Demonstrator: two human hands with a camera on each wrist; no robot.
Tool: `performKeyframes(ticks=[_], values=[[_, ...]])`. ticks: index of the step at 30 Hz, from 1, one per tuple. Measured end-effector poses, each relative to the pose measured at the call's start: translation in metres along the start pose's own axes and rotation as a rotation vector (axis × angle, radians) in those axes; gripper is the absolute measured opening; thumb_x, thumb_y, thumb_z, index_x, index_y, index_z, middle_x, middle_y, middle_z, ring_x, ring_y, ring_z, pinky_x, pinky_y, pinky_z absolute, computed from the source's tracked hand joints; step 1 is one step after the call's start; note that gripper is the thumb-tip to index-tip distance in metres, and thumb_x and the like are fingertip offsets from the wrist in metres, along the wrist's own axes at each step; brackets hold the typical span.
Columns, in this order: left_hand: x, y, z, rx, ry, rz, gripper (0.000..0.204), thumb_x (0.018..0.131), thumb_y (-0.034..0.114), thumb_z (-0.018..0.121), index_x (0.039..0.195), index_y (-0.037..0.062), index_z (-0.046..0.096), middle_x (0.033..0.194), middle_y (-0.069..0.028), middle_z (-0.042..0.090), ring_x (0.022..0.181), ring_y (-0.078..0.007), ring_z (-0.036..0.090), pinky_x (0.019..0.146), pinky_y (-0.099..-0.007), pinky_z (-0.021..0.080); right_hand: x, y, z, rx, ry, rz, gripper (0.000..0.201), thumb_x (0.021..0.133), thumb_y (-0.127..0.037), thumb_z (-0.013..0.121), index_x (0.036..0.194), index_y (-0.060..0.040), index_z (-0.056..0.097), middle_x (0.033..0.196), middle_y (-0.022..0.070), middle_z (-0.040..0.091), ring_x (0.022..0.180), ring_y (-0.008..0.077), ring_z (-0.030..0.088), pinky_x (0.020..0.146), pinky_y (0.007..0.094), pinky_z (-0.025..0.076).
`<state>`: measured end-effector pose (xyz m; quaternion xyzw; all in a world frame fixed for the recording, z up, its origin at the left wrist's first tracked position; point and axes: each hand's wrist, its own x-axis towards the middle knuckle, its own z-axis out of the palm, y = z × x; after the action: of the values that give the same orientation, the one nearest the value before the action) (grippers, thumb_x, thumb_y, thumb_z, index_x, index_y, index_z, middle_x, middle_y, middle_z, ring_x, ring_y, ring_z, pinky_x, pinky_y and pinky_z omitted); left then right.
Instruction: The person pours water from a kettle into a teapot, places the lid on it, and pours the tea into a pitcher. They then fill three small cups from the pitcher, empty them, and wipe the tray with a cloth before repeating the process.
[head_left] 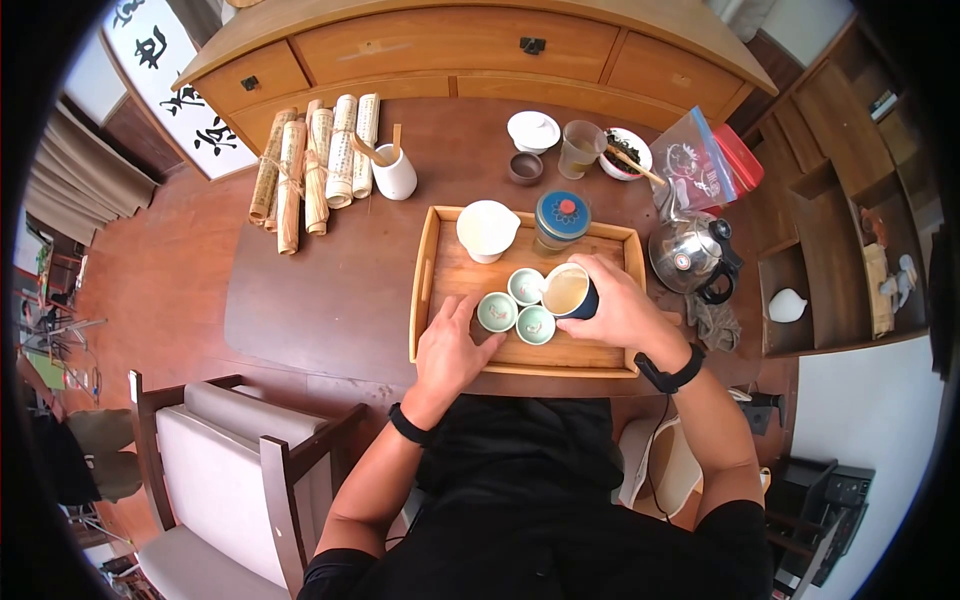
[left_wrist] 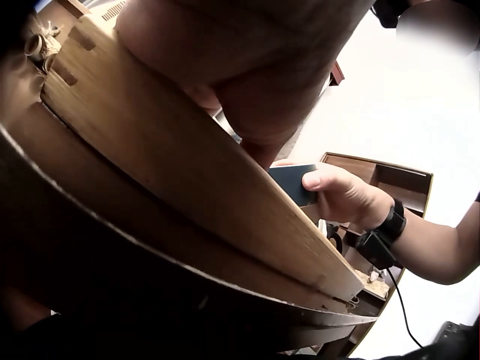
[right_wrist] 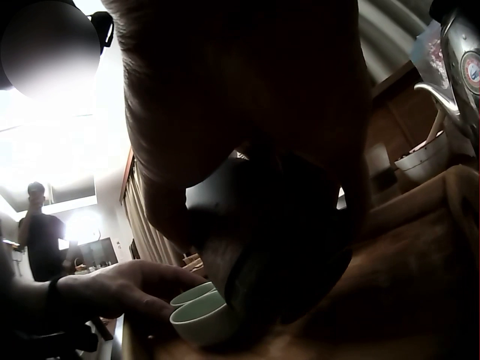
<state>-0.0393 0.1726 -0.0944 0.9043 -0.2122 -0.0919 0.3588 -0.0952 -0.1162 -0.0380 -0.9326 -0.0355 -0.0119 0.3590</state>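
Note:
My right hand [head_left: 622, 308] grips a dark blue cup [head_left: 568, 291] with a pale inside, thumb on the near side and fingers on the far side. The cup is tilted left, its rim close to three small pale green teacups set together on the tray: one at the back [head_left: 525, 286], one at the left [head_left: 497, 312] and one at the front [head_left: 535, 325]. Beside the left teacup is my left hand [head_left: 449, 346], fingers loosely extended and fingertips close to its rim. The right wrist view shows two of the green teacups [right_wrist: 201, 322] under the dark cup.
The wooden tray [head_left: 425, 270] also bears a white pitcher [head_left: 487, 232] and a blue-lidded jar [head_left: 562, 218]. A glass kettle [head_left: 690, 255] stands right of it. Behind are a glass cup [head_left: 581, 150], a white lidded bowl [head_left: 533, 131] and a bowl of tea leaves [head_left: 626, 155]. Bamboo scrolls [head_left: 315, 170] lie left.

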Motion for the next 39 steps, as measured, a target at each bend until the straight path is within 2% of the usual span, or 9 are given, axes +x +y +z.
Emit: performKeyframes(ticks=[5,8,11,17,20,26,28,32,39], values=[[0.0,0.003,-0.001,0.01,0.006,-0.018,0.066,0.088,0.03,0.095,0.144,0.0064,0.071,0.135,-0.014,0.073,0.117,-0.0388,0.076,0.095,-0.0472,0.064,0.004,-0.004,-0.002,-0.073,-0.017,0.01,0.086,0.077,-0.027,0.1,0.148,-0.0022,0.059,0.128,0.0203,0.068,0.124,0.0419,0.069,0.107,0.0489,0.056],[-0.001,0.003,-0.002,-0.001,0.013,-0.016,0.065,0.088,0.03,0.094,0.144,0.0063,0.071,0.135,-0.0133,0.073,0.116,-0.0383,0.076,0.095,-0.0469,0.064,0.006,-0.008,-0.004,-0.104,-0.028,-0.006,0.084,0.077,-0.033,0.1,0.144,-0.0019,0.06,0.128,0.0234,0.068,0.121,0.0456,0.07,0.104,0.0523,0.058],[-0.001,0.006,-0.004,0.001,0.02,-0.012,0.064,0.088,0.029,0.094,0.144,0.0063,0.072,0.134,-0.013,0.074,0.116,-0.0377,0.077,0.094,-0.0468,0.064,0.007,-0.011,-0.006,-0.136,-0.055,0.027,0.084,0.076,-0.03,0.1,0.145,-0.0037,0.06,0.124,0.0195,0.067,0.12,0.0419,0.069,0.104,0.0496,0.057],[-0.001,0.006,-0.003,-0.004,0.008,-0.027,0.064,0.089,0.029,0.094,0.144,0.0063,0.072,0.134,-0.013,0.074,0.116,-0.0376,0.077,0.095,-0.0463,0.064,0.009,-0.019,-0.012,-0.172,-0.053,0.013,0.084,0.077,-0.03,0.099,0.146,-0.0037,0.06,0.126,0.0203,0.067,0.122,0.0421,0.069,0.105,0.0495,0.057],[-0.001,0.004,-0.002,0.014,0.015,-0.02,0.064,0.089,0.03,0.094,0.144,0.0063,0.072,0.134,-0.013,0.074,0.116,-0.0377,0.077,0.095,-0.0461,0.064,0.007,-0.022,-0.017,-0.164,-0.025,-0.015,0.083,0.077,-0.034,0.099,0.143,-0.0029,0.061,0.127,0.0242,0.069,0.123,0.0467,0.07,0.106,0.0525,0.057],[-0.002,0.004,-0.002,0.015,0.008,-0.024,0.064,0.089,0.03,0.094,0.144,0.0063,0.071,0.132,-0.0131,0.073,0.115,-0.0383,0.076,0.095,-0.0466,0.064,-0.004,-0.022,-0.025,-0.032,0.048,-0.037,0.09,0.078,-0.031,0.1,0.153,-0.0018,0.057,0.141,0.0241,0.07,0.132,0.0424,0.07,0.111,0.05,0.057],[-0.002,0.001,0.0,0.006,0.022,-0.002,0.064,0.089,0.03,0.093,0.144,0.0065,0.071,0.131,-0.0131,0.073,0.114,-0.0385,0.076,0.094,-0.0468,0.064,-0.01,-0.033,-0.031,0.084,-0.017,0.06,0.092,0.079,-0.027,0.099,0.157,-0.0014,0.056,0.149,0.0227,0.069,0.136,0.0376,0.071,0.115,0.0455,0.056],[-0.002,0.003,-0.002,0.009,0.01,-0.015,0.064,0.089,0.03,0.093,0.144,0.0067,0.071,0.132,-0.013,0.073,0.114,-0.0385,0.076,0.095,-0.0468,0.064,-0.027,-0.036,-0.03,0.106,-0.047,0.089,0.093,0.078,-0.027,0.099,0.157,-0.0009,0.056,0.149,0.0236,0.07,0.136,0.0385,0.071,0.114,0.0465,0.057],[-0.001,0.003,-0.002,0.005,0.0,-0.015,0.064,0.089,0.03,0.094,0.145,0.0068,0.071,0.133,-0.0129,0.073,0.115,-0.0383,0.076,0.095,-0.0468,0.064,-0.041,-0.026,-0.015,-0.093,-0.091,0.031,0.092,0.077,-0.03,0.1,0.154,-0.0001,0.059,0.143,0.0247,0.069,0.132,0.0437,0.07,0.112,0.0491,0.057]])
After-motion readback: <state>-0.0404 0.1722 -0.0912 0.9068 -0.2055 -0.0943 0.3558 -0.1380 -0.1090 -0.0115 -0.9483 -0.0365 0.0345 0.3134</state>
